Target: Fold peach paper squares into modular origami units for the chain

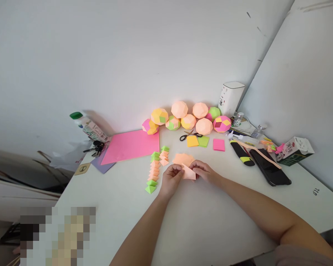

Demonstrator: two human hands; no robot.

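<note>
My left hand (172, 178) pinches the left edge of a small peach paper sheet (188, 172). On the sheet's other side, my right hand (203, 170) has its fingers closed on the paper too. Just beyond my hands lies a fanned group of peach paper sheets (183, 159), partly covered. To the left of my left hand run rows of folded paper pieces in peach (154, 166) and green (150, 188). Farther back, several faceted paper balls (179, 109) in peach, yellow, pink and green sit along the wall.
Scissors (184, 137) lie behind yellow (192, 141), green (204, 141) and pink paper squares (219, 145). A pink board (131, 146), keys (97, 148) and a bottle (90, 126) are left. Right are a cutter (242, 152), phone (269, 168), carton (295, 150) and white container (231, 98).
</note>
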